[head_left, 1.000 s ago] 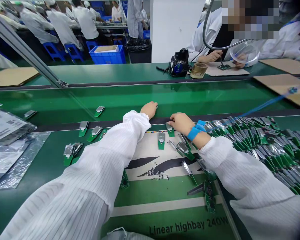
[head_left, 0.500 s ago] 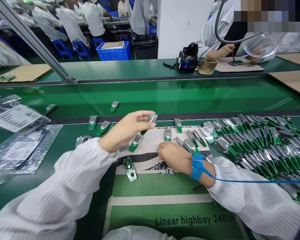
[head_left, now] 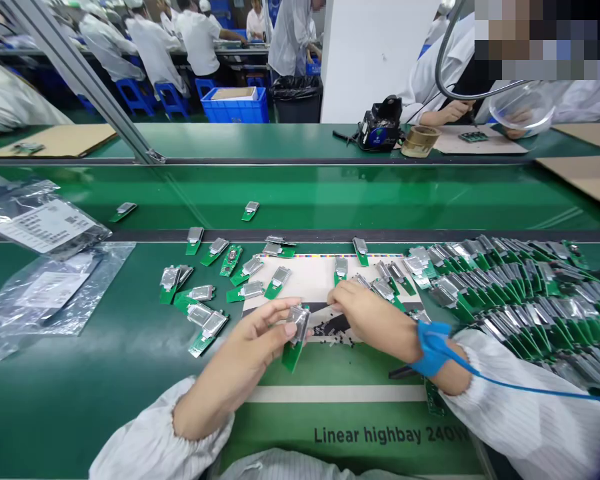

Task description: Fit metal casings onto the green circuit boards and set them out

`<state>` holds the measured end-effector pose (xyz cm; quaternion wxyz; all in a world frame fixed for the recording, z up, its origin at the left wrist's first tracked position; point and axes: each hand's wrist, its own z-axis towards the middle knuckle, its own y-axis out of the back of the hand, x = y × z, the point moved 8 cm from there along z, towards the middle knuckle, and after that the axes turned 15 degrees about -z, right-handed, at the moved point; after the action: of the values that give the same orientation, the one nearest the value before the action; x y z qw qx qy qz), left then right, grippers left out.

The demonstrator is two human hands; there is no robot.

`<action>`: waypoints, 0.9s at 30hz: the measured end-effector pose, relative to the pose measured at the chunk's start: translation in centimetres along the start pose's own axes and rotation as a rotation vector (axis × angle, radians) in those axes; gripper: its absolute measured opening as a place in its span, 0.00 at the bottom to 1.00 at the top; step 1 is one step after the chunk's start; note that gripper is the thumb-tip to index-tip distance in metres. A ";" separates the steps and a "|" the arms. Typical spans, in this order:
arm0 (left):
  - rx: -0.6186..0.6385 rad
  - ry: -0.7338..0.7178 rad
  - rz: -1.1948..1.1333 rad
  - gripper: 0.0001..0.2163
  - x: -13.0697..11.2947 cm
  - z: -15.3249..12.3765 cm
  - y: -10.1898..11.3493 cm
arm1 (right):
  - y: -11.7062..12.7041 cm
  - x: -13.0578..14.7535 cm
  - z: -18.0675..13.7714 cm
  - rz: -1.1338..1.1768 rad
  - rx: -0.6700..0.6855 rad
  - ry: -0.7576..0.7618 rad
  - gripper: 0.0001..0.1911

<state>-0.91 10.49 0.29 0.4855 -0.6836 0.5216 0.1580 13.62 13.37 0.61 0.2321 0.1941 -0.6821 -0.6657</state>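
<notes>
My left hand point(head_left: 260, 340) pinches a small green circuit board point(head_left: 294, 353) with a shiny silver panel, tilted above the printed cardboard sheet point(head_left: 340, 393). The fingers and thumb of my right hand point(head_left: 360, 307) are drawn together over the sheet; whatever they may hold is hidden. Beside those fingertips lie tiny black pieces point(head_left: 333, 330), scattered in a loose heap. A similar board point(head_left: 341, 268) lies just beyond my right hand, and another board point(head_left: 279, 281) rests beyond my left. A blue strap point(head_left: 433, 347) with a cord circles my right wrist.
Rows of stacked boards point(head_left: 525, 300) cover the right side. Several loose boards point(head_left: 207, 323) lie left of the sheet. Clear plastic bags point(head_left: 55, 287) sit at far left. Across the green belt point(head_left: 305, 193), a co-worker's hand point(head_left: 450, 113) is near a tape roll point(head_left: 420, 141).
My left hand has come down and nearer, holding a board. The board that lay on the sheet's near left is gone from there. My right hand stays near the black pieces.
</notes>
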 end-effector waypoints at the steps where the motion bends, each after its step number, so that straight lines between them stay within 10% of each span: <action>1: 0.001 -0.012 -0.001 0.16 0.2 -0.3 -0.2 | 0.9 -0.3 -0.5 0.031 -0.033 -0.012 0.13; 10: 0.134 -0.013 0.089 0.16 1.7 -1.5 -3.0 | 7.9 0.2 -5.7 0.430 -0.299 -0.061 0.13; 27: 0.326 -0.234 0.115 0.15 1.1 -3.4 -6.1 | 10.7 3.2 -9.0 0.390 -0.599 -0.240 0.07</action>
<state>3.81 6.98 4.18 0.6371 -0.5422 0.5183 0.1774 16.67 4.63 11.56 0.3195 -0.0952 -0.5035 -0.7971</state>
